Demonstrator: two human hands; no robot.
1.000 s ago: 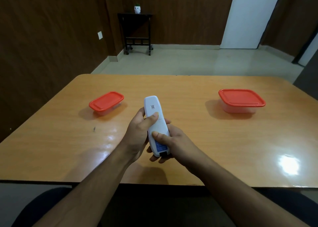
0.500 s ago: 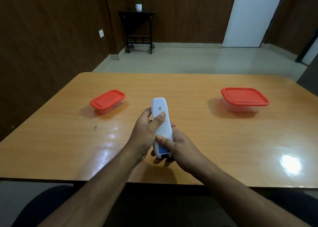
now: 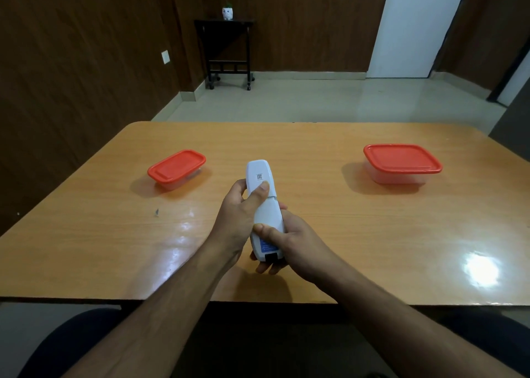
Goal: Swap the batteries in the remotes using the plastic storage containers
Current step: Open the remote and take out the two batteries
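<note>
A white remote (image 3: 265,208) is held back side up over the near middle of the table, long axis pointing away from me. My left hand (image 3: 238,220) grips its upper half, thumb pressed near a small code sticker. My right hand (image 3: 289,240) holds the lower end, thumb across the back above a blue label. A seam shows across the remote's middle. A small clear container with a red lid (image 3: 176,168) stands at the left, lid on. A larger red-lidded container (image 3: 401,164) stands at the right, lid on. Their contents are hidden.
The wooden table (image 3: 344,234) is glossy, with a bright glare patch at the near right. A tiny dark speck (image 3: 156,212) lies at the left. Beyond the table are a tiled floor, a black side table against the wall and a white door.
Both hands with the remote have shifted slightly right and a little away from me. The grip looks the same, and the containers have not moved.
</note>
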